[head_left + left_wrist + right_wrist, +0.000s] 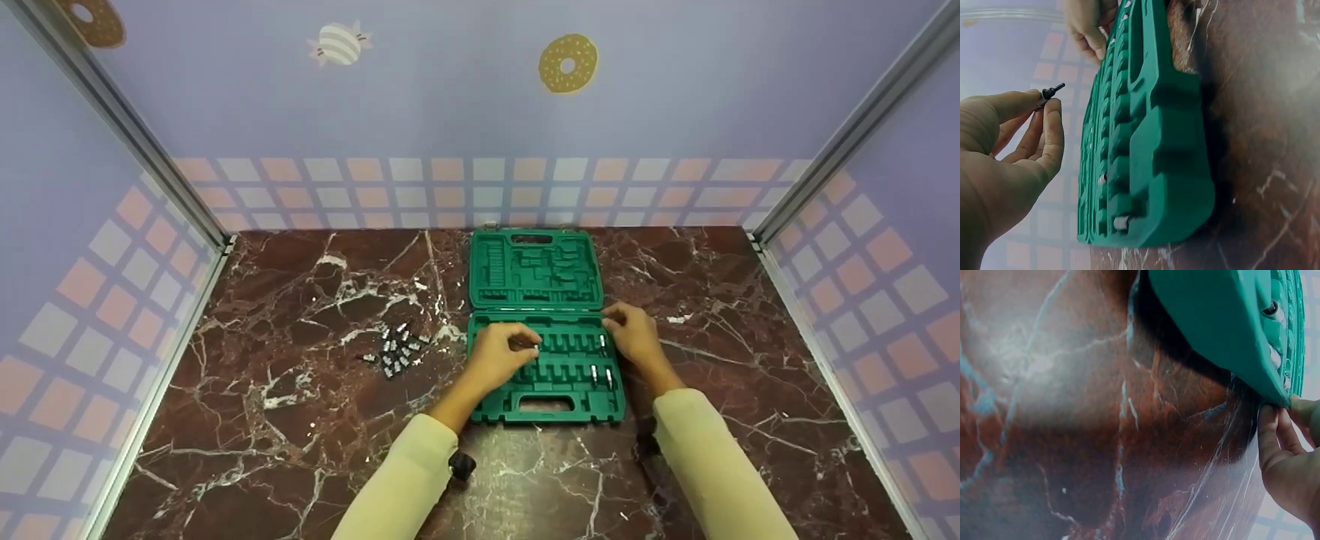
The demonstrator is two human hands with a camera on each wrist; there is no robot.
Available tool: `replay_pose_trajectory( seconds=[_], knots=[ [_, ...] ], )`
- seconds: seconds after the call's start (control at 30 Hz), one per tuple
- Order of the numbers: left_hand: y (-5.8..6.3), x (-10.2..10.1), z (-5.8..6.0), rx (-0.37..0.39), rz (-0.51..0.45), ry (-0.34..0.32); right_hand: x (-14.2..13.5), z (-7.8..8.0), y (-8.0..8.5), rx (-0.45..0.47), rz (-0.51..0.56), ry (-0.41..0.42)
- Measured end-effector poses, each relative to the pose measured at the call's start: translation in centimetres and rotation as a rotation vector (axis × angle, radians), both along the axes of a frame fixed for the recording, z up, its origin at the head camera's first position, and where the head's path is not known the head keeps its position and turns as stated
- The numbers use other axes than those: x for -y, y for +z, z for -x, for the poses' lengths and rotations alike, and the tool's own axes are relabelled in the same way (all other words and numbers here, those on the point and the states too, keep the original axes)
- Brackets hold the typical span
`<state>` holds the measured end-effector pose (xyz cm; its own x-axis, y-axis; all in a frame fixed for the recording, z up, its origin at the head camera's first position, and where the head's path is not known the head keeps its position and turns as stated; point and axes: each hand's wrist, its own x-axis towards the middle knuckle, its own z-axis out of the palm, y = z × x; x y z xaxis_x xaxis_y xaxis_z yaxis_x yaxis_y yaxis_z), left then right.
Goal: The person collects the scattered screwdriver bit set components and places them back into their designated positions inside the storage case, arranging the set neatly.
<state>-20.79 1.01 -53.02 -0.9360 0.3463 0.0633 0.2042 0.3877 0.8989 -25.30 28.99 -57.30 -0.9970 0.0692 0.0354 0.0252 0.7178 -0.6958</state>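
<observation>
A green tool case (484, 277) lies open on the table, its lid folded back toward the wall. Above the left part of its tray, my left hand (501, 354) pinches a bit socket (1047, 95) between thumb and fingers. That socket has a silver body and a thin black tip, and it is clear of the case in the left wrist view. My right hand (634, 337) grips the case's right edge, thumb on one side and fingers on the other. Silver bit sockets (594, 373) sit in slots at the tray's right end, and another socket (1121, 223) is in a near-end slot in the left wrist view.
Several loose bit sockets (397, 346) lie in a pile on the marbled table (300, 435), left of the case. Patterned wall panels (450, 112) enclose the table at the back and both sides.
</observation>
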Motion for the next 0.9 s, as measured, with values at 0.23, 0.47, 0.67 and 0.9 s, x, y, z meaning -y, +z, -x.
replay_pose_trajectory(
  seconds=[0.23,0.47,0.67,0.9],
  knots=[
    [-0.4,-1.8,0.0,0.03,0.006,-0.032,0.0,0.0,0.1,0.001,0.01,-0.008],
    [-0.8,-3.0,0.1,0.069,0.022,-0.051,-0.1,-0.1,0.0,0.005,0.008,0.012],
    [-1.0,-3.9,0.3,0.061,0.062,-0.087,-0.1,0.0,-0.1,-0.016,0.007,0.004],
    [-1.0,-5.2,0.6,0.043,0.132,-0.109,0.0,0.1,-0.2,-0.011,0.006,-0.004]
  ],
)
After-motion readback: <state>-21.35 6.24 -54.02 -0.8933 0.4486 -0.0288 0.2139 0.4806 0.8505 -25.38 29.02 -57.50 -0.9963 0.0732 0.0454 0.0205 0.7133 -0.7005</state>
